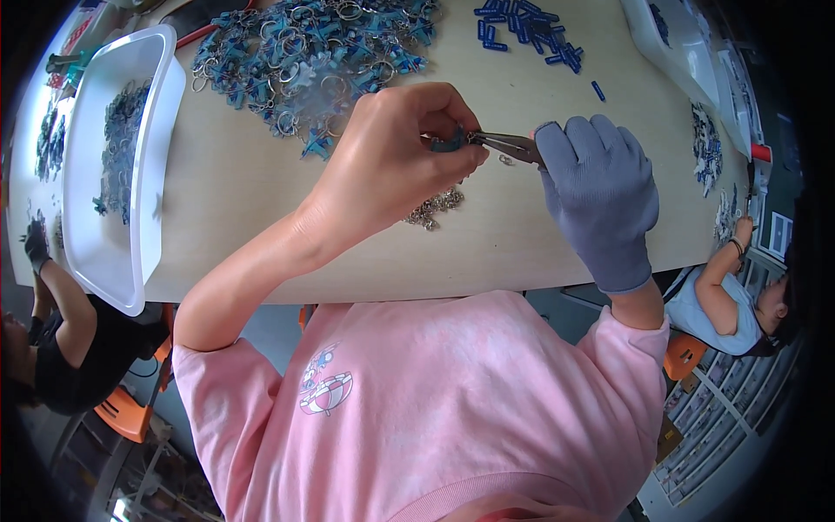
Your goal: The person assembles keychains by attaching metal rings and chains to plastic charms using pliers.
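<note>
1. The left hand [417,130], bare, was above the middle of the counter [365,274], its thumb and fingers closed in a pinch.
2. Between them it held a small blue piece [448,142], mostly covered by the fingers, with a little metal fitting [472,137] at its right end.
3. The right hand [598,187], in a grey glove, was curled firmly around a pair of pliers [515,146], whose nose pointed left and reached the fitting; whether the jaws had clamped it was too small to tell.
4. A loose metal link [507,160] lay on the counter just below the pliers in the view.
5. A small heap of metal fittings [433,209] lay nearer the person, partly behind the left wrist.
6. On the far left spread a large pile of blue pieces with key rings [304,61].
7. On the far right lay a cluster of dark-blue bars [526,28], one single bar [598,90] apart from it, toward the near right.
8. At the left stood a white tray [85,174] holding more ringed pieces [129,143].
9. A white container [644,39] stood at the far right.
10. One co-worker [74,348] sat at the left edge, another [726,300] at the right.
</note>
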`<state>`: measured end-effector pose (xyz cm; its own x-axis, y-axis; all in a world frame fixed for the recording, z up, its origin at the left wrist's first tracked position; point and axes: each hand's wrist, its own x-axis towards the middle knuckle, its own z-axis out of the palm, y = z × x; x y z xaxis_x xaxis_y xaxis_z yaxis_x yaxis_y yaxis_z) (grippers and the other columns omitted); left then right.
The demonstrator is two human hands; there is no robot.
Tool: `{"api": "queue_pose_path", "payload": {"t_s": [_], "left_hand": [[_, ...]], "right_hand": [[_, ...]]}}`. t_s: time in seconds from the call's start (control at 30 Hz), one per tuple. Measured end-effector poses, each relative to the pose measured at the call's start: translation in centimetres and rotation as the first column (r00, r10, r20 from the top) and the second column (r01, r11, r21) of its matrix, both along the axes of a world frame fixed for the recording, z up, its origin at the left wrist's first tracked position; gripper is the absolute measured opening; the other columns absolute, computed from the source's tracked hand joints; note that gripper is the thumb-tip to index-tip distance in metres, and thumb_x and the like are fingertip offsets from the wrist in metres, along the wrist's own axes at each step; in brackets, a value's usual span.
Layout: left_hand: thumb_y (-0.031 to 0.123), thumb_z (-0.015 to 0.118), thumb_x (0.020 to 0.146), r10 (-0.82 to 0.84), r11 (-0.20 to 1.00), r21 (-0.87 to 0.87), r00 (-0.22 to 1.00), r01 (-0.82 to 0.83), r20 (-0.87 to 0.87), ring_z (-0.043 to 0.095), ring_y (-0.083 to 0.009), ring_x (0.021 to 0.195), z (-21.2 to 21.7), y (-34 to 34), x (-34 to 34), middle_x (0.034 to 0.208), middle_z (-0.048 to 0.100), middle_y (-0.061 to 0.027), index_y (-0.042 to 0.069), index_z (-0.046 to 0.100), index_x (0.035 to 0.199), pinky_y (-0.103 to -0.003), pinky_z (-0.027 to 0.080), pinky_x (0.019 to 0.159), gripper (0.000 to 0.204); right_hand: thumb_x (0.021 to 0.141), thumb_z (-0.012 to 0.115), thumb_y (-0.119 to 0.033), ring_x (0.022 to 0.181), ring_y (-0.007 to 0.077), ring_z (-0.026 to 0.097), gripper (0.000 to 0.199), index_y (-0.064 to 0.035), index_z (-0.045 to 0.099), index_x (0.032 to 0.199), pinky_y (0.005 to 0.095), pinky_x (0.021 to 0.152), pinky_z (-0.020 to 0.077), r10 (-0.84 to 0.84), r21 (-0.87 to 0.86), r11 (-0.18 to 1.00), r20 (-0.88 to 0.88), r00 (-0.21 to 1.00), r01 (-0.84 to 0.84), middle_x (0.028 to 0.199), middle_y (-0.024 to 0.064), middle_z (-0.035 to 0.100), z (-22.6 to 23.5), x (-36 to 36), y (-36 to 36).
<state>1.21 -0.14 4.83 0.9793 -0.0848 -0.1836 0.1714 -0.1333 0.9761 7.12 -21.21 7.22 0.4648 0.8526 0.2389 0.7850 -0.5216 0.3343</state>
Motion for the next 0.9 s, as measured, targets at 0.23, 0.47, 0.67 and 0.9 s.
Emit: {"api": "queue_pose_path", "payload": {"t_s": [0.23, 0.47, 0.67, 0.9], "left_hand": [[0.008, 0.071, 0.085, -0.096, 0.995, -0.038, 0.992, 0.093, -0.081, 0.056, -0.0028, 0.061, -0.1, 0.6, 0.6, 0.073, 0.065, -0.0013, -0.003, 0.061, 0.093, -0.019, 0.045, 0.054, 0.017], [0.006, 0.068, 0.088, -0.082, 0.997, 0.004, 0.991, 0.082, 0.104, 0.062, -0.0054, 0.081, -0.7, 1.6, 0.0, 0.090, 0.066, -0.0036, -0.002, 0.062, 0.098, -0.018, 0.048, 0.065, 0.014], [0.003, 0.063, 0.090, 0.428, 0.593, 0.409, 0.702, -0.694, 0.570, 0.066, -0.0128, 0.087, 2.9, 11.2, -4.6, 0.103, 0.070, -0.0031, 0.007, 0.068, 0.108, -0.024, 0.051, 0.077, 0.020], [0.009, 0.067, 0.085, 0.034, -0.151, 0.750, 0.755, -0.644, 0.655, 0.056, -0.0325, 0.115, -0.1, 16.4, -6.5, 0.123, 0.064, -0.0111, 0.008, 0.067, 0.113, -0.043, 0.043, 0.101, 0.028]], "right_hand": [[0.070, 0.063, -0.019, 0.073, 0.0183, 0.051, 0.019, -0.0148, 0.058, 0.088, 0.0336, 0.062, 0.0435, 0.002, -0.048, 0.999, 0.022, 1.000, -0.001, 0.074, 0.0019, 0.044, 0.0, -0.1, -0.2], [0.070, 0.070, -0.008, 0.079, 0.0212, 0.055, 0.027, -0.0084, 0.059, 0.095, 0.0349, 0.071, 0.0455, 0.009, 0.294, 0.950, -0.366, 0.931, 0.107, 0.083, 0.0044, 0.052, -0.3, 1.4, -0.5], [0.081, 0.064, -0.003, 0.094, 0.0293, 0.054, 0.035, -0.0016, 0.054, 0.114, 0.0351, 0.083, 0.0456, -0.090, 0.386, 0.825, -0.631, 0.771, 0.412, 0.105, 0.0141, 0.048, -5.3, 3.5, -6.0], [0.090, 0.058, -0.004, 0.084, 0.0306, 0.058, 0.019, 0.0003, 0.057, 0.109, 0.0362, 0.076, 0.0476, -0.054, 0.442, 0.797, -0.627, 0.778, 0.411, 0.093, 0.0146, 0.057, -6.8, 3.2, -4.0]]}}
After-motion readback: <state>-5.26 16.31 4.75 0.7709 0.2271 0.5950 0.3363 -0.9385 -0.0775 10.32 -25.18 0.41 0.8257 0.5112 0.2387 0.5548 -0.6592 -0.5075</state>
